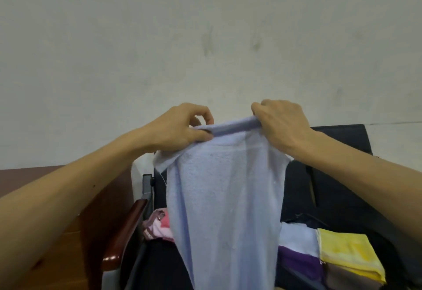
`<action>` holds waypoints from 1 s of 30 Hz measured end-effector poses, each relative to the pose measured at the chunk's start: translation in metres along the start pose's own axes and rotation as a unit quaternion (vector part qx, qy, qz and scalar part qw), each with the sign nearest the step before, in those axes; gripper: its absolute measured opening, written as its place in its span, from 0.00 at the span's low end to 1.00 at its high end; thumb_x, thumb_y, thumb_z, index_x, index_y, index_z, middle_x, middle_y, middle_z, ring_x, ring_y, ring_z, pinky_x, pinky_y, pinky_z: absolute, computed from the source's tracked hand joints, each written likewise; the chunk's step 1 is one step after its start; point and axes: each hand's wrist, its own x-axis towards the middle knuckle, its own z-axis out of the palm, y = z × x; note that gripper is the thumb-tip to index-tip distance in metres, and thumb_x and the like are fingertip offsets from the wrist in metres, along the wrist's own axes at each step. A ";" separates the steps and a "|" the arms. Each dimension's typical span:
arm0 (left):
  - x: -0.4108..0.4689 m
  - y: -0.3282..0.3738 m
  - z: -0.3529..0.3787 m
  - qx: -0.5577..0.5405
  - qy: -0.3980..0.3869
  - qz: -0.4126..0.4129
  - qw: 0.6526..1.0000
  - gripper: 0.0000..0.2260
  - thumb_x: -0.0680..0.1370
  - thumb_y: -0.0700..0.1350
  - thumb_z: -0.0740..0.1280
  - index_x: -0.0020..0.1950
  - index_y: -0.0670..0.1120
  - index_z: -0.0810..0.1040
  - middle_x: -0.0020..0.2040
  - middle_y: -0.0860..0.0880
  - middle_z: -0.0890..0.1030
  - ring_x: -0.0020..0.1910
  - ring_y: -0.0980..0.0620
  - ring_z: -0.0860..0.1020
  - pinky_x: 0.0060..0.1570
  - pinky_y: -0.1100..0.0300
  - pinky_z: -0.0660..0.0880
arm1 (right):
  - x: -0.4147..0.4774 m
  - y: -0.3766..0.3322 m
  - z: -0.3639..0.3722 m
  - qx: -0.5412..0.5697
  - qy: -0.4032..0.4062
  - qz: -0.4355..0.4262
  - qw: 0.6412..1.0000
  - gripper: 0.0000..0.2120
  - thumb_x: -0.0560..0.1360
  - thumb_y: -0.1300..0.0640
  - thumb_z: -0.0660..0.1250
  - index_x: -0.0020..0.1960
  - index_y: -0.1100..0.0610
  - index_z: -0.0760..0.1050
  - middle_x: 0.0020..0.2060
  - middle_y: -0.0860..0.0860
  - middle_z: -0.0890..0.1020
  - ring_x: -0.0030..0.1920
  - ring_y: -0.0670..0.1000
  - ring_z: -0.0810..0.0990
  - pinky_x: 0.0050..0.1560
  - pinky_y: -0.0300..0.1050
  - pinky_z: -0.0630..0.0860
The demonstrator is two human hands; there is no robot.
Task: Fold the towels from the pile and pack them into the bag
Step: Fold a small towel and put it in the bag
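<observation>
Holding a pale lavender towel [226,198] up at chest height, a person grips its top hem with both hands in front of a blank grey-white wall [205,38]. The left hand [182,127] pinches the hem between thumb and curled fingers, and a loose corner of cloth flops out just below that wrist. The right hand [280,125] has its fingers curled over the opposite end of the hem. Between the two grips the top edge runs taut and rolled over on itself. The rest of the towel hangs straight down, narrowing as it drops out of the bottom of the view.

Behind the hanging cloth to the right stands a black bag [342,187]. Low beside it lie folded towels: yellow [349,253], white [296,237], purple [299,264] and brown [351,278], packed against each other. Whether they sit inside the bag cannot be told. A crumpled pink cloth [159,225] shows just left of the towel, near a glossy wooden armrest [127,232]. Above the hands, open room reaches to the wall.
</observation>
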 end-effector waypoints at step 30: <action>-0.084 -0.096 0.049 -0.109 -0.096 -0.140 0.979 0.07 0.77 0.52 0.70 0.48 0.52 0.87 0.42 0.59 0.85 0.43 0.59 0.82 0.42 0.66 0.77 | -0.070 0.042 0.047 0.259 -0.279 0.016 0.924 0.06 0.78 0.52 0.68 0.43 0.48 0.81 0.39 0.43 0.83 0.42 0.45 0.81 0.42 0.44 0.76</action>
